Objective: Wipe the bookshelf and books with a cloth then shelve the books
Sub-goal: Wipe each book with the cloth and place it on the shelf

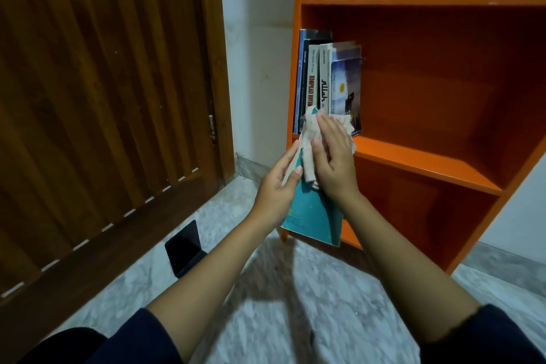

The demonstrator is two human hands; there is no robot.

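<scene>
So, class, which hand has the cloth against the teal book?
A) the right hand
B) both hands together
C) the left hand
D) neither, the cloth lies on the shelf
A: the right hand presses the cloth onto the teal book, while the left hand only holds the book by its edge.

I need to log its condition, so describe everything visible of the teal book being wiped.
The teal book is a thin paperback with a teal cover, pale page edges and a worn lower edge. It is held tilted above the floor, in front of the orange bookshelf. The left hand grips its page side; the right hand presses a pale cloth against its cover.
</scene>
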